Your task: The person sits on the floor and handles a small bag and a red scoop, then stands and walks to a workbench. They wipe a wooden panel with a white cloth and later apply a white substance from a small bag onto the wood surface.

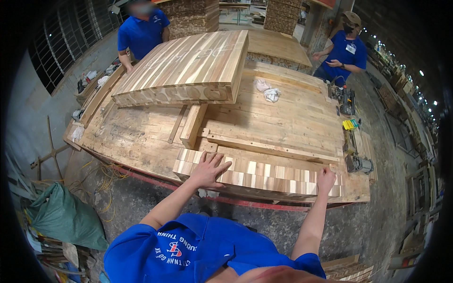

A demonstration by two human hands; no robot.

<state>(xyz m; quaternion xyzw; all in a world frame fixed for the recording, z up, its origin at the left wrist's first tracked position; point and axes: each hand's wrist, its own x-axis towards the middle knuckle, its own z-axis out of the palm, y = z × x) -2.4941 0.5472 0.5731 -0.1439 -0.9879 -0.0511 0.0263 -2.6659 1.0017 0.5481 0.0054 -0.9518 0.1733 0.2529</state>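
A long stack of striped laminated wood panels (264,177) lies along the near edge of the wooden workbench (141,132). Resting on its left end is my left hand (207,170), fingers spread. My right hand (326,180) is closed at the stack's right end; whatever its fingers hold, if anything, is too small to make out. Beyond my left hand, a thick striped wooden slab (188,63) sits tilted above the bench, over a wooden beam (192,126). A wooden rail (273,150) runs across the bench just past the stack.
Co-workers in blue shirts stand at the far left (141,35) and far right (343,54). Power tools (359,164) line the bench's right side. White cloths (271,94) lie mid-bench. A green sack (68,217) and yellow cords (109,198) are on the floor at left.
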